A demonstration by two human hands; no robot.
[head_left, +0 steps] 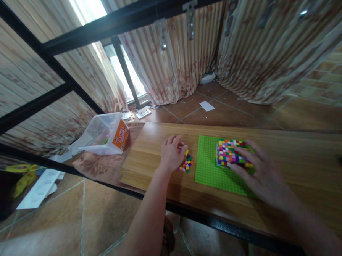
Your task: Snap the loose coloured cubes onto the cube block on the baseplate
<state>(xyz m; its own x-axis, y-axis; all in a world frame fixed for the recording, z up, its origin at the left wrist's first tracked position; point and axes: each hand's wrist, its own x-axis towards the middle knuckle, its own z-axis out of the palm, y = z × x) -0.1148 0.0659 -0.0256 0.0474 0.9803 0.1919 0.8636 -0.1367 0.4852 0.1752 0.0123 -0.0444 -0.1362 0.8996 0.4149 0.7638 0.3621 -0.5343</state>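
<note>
Nearest, the person's two bare forearms reach in over the dark front edge [204, 218] of the wood-grain surface [144, 156], with part of a foot [173, 221] visible below it. The right hand [263, 176] lies over the right part of a green studded baseplate [205, 164], its fingers [248, 154] spread well apart around a block of many-coloured small bricks [226, 152]; the thumb is at the near side and the other fingertips over the top, though I cannot tell whether they grip it. The block sits on the baseplate, towards its far side. Left of the baseplate, the left hand [172, 154] is palm down beside a small scatter of loose bricks [187, 165], its fingers bent loosely and partly covering the farthest ones; whether they have hold of any is hidden. Beyond the surface's left end, a clear plastic tub [103, 148] with an orange label [121, 134] stands on a brown patterned cloth [101, 166], a few coloured pieces [105, 140] inside. Farther off, a white sheet [207, 106] lies on the tiled floor [230, 107], before long striped curtains [179, 66] and a bright window [130, 72].
</note>
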